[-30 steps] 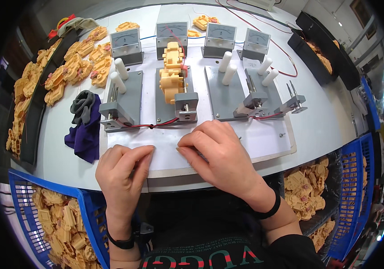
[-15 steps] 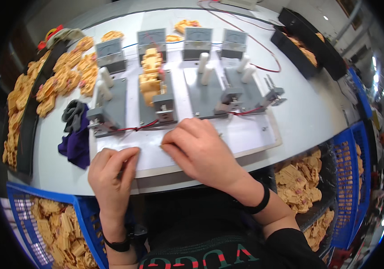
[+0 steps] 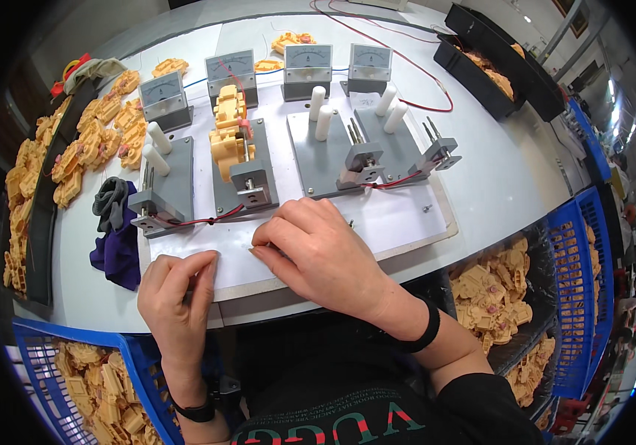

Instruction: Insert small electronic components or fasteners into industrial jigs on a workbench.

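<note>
My left hand (image 3: 177,293) is closed in a pinch above the front of a white board (image 3: 240,271). A short gap to its right, my right hand (image 3: 318,248) pinches too, thumb against fingers. A tiny speck shows at its fingertips; what either hand holds is too small to name. Beyond them, a yellow plastic part (image 3: 229,152) sits in a grey test fixture (image 3: 262,144) in front of a needle meter (image 3: 230,67). Three other fixtures hold no yellow part: the left one (image 3: 177,170), the middle-right one (image 3: 307,148) and the right one (image 3: 377,130).
Loose yellow parts (image 3: 95,141) lie on the table at left, beside a filled black tray (image 3: 40,200). Purple cloth (image 3: 117,256) lies nearby. Blue crates (image 3: 129,356) (image 3: 574,289) flank me; black bins (image 3: 474,70) stand far right. Red wires (image 3: 221,216) run along the fixtures.
The view has shifted, so the fixtures appear further left. Both hands keep their pinch and stay close together over the board's front.
</note>
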`<state>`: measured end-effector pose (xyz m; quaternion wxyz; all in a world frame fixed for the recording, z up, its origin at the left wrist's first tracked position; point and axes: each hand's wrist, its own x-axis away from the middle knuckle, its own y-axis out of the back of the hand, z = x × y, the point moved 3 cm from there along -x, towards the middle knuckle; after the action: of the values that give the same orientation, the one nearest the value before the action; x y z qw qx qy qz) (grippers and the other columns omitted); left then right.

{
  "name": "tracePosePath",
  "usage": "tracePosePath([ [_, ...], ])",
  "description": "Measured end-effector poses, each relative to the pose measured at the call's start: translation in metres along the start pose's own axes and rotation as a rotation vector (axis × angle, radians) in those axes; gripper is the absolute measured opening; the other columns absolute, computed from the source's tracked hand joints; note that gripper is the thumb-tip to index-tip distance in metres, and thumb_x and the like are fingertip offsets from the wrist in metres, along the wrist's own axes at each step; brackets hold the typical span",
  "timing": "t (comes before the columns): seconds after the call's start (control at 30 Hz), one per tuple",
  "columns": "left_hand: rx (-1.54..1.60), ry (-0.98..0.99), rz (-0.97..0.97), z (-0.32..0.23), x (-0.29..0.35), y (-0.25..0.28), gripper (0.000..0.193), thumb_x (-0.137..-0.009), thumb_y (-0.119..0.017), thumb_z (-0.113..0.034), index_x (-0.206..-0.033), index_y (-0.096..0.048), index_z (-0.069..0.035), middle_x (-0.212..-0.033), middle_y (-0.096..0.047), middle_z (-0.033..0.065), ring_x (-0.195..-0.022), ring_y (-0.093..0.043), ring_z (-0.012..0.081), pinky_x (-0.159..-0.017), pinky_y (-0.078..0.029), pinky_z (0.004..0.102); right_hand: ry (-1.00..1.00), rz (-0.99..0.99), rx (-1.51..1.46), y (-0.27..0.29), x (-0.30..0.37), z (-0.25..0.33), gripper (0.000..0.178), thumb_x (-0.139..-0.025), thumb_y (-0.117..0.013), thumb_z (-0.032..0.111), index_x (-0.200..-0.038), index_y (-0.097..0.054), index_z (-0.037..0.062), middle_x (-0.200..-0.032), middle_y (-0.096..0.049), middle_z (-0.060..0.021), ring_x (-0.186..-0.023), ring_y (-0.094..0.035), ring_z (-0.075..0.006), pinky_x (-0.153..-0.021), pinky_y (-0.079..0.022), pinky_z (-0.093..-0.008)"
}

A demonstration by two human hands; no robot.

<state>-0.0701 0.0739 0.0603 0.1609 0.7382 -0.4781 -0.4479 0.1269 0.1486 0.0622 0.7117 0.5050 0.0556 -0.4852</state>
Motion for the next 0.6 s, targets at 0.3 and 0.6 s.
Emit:
tracePosePath([
  [0.3,0.015,0.007,-0.003,0.0000,0.0004,0.0008,0.014,-0.086,-0.082,-0.006,-0.099,-0.080,-0.008,-0.075,-0.058,0.0060,-0.069,-0.058,0.0224,-0.064,-0.043,0.0362,0.001,-0.001,0.002,0.0005,-0.0006,0.0017,0.011,-0.091,-0.077,0.012,-0.097,-0.070,0.0079,-0.093,-0.064,-0.0041,-0.088,-0.062,-0.0257,-0.080,-0.045,-0.0392],
  [0.6,0.013,-0.006,0.000,0.0002,-0.0001,0.0005,0.015,-0.085,-0.082,-0.004,-0.100,-0.080,-0.007,-0.075,-0.058,0.0061,-0.068,-0.057,0.0219,-0.063,-0.042,0.0357,0.000,0.011,0.012,0.0001,-0.0002,0.0012,0.011,-0.091,-0.077,0.012,-0.097,-0.070,0.0076,-0.093,-0.064,-0.0044,-0.090,-0.063,-0.0258,-0.080,-0.045,-0.0392],
])
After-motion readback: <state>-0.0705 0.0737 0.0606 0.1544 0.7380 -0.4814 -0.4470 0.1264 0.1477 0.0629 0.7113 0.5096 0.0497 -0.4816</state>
